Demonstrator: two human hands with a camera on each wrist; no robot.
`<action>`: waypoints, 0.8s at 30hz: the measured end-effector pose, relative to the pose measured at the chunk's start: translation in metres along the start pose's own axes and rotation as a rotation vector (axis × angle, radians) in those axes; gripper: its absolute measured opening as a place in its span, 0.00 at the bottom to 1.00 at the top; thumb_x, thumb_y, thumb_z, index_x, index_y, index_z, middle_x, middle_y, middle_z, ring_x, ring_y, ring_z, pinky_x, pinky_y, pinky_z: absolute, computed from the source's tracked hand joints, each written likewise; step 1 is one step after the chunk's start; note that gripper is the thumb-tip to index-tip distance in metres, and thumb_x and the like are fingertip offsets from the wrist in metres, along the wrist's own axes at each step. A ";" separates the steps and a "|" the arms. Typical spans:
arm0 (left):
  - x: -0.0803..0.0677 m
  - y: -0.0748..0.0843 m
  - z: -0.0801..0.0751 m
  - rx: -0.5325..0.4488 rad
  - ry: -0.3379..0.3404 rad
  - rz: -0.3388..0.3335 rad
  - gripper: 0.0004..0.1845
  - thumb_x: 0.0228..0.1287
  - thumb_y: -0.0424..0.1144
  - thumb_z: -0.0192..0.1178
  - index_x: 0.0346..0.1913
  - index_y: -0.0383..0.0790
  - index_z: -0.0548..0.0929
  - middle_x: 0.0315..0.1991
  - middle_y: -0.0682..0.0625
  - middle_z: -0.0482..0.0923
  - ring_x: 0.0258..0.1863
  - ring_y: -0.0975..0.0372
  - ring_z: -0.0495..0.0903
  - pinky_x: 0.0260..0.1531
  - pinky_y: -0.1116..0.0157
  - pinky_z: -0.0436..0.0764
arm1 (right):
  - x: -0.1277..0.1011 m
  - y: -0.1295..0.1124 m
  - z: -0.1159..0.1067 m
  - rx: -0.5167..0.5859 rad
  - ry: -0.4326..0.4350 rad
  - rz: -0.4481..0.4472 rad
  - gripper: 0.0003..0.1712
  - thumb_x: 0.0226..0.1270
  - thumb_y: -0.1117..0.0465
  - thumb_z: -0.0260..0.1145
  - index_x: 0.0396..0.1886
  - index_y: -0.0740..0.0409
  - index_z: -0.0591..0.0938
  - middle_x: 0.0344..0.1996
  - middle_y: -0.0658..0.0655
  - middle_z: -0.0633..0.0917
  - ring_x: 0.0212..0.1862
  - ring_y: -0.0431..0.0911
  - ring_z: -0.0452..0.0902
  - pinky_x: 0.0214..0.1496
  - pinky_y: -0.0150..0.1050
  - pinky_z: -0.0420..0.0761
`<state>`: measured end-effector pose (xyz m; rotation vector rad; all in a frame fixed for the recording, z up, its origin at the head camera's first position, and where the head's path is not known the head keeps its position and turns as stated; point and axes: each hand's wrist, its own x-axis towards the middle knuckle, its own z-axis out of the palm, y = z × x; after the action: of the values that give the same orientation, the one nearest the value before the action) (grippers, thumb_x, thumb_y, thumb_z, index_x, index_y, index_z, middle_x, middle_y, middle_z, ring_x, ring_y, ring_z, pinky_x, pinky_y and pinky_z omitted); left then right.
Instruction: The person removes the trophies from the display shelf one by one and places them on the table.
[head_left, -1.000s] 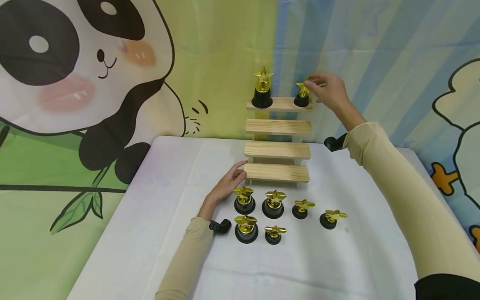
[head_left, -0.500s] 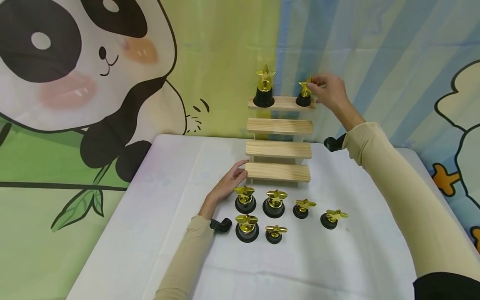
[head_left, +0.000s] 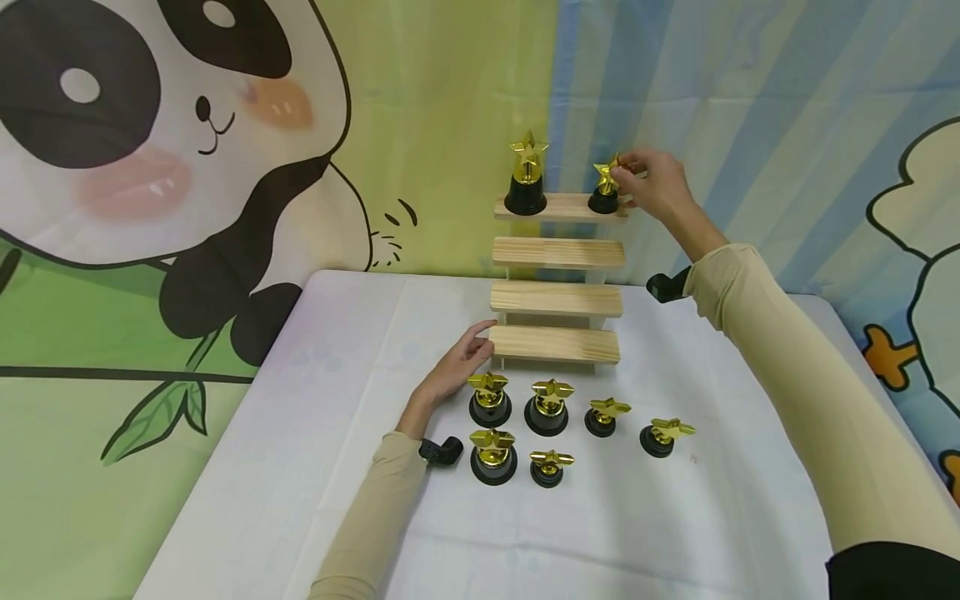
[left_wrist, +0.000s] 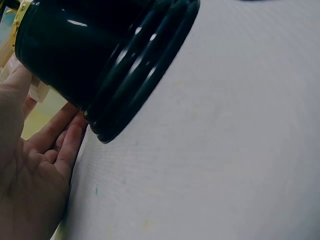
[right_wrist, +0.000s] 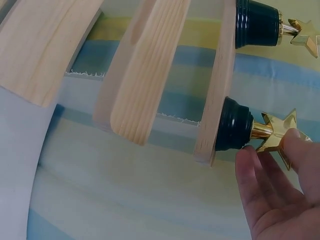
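Note:
My right hand (head_left: pixel 654 185) pinches the gold star of a small star trophy (right_wrist: pixel 235 125) by its edge. The trophy's black base stands upright on the right end of the top step of a wooden tiered stand (head_left: pixel 555 343). A larger star trophy (head_left: pixel 527 179) stands at the left end of that step. My left hand (head_left: pixel 454 367) rests at the left end of the lowest step, its fingers reaching to the board's edge. In the left wrist view, a trophy's black base (left_wrist: pixel 95 55) looms close in front of that hand and covers part of its fingers.
Several more trophies stand on the white tablecloth (head_left: pixel 360 500) in front of the stand, among them a large one (head_left: pixel 492 458) near my left wrist and a small one (head_left: pixel 657 440) at the right. A printed panda curtain (head_left: pixel 450 100) hangs behind the table.
Both hands stay nearly in place. My right hand keeps its fingers at the small trophy's star, shifting only slightly; the trophies stay where they are.

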<state>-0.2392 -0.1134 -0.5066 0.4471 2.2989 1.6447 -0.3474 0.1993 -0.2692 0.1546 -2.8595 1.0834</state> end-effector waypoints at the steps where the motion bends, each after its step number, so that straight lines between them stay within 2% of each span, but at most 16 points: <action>1: 0.000 0.000 0.000 -0.001 0.000 0.001 0.27 0.75 0.53 0.47 0.73 0.61 0.59 0.63 0.39 0.74 0.64 0.48 0.73 0.65 0.47 0.69 | 0.000 0.000 0.000 0.002 0.000 -0.001 0.28 0.77 0.49 0.49 0.68 0.61 0.69 0.63 0.66 0.75 0.57 0.59 0.79 0.54 0.48 0.81; 14: 0.000 0.000 0.004 0.004 -0.012 0.006 0.27 0.76 0.52 0.46 0.74 0.60 0.58 0.62 0.39 0.74 0.64 0.49 0.73 0.65 0.47 0.69 | -0.010 0.004 -0.007 0.015 0.007 -0.035 0.28 0.77 0.50 0.49 0.68 0.62 0.69 0.63 0.66 0.75 0.58 0.59 0.77 0.56 0.50 0.80; 18: 0.000 0.001 0.004 0.006 -0.013 0.001 0.27 0.76 0.53 0.47 0.74 0.60 0.58 0.62 0.40 0.75 0.64 0.49 0.74 0.65 0.47 0.69 | -0.017 -0.001 -0.011 0.018 -0.001 -0.048 0.29 0.76 0.48 0.50 0.68 0.60 0.70 0.63 0.65 0.75 0.58 0.58 0.78 0.52 0.42 0.83; 24: 0.000 0.001 0.001 0.011 -0.002 -0.003 0.27 0.75 0.55 0.47 0.73 0.62 0.59 0.63 0.40 0.74 0.64 0.48 0.73 0.65 0.46 0.69 | -0.029 -0.011 -0.014 0.059 -0.018 -0.065 0.29 0.75 0.47 0.52 0.67 0.59 0.71 0.63 0.64 0.75 0.56 0.54 0.78 0.40 0.27 0.82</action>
<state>-0.2388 -0.1123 -0.5057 0.4470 2.3073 1.6294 -0.3169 0.2023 -0.2545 0.2612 -2.8182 1.1596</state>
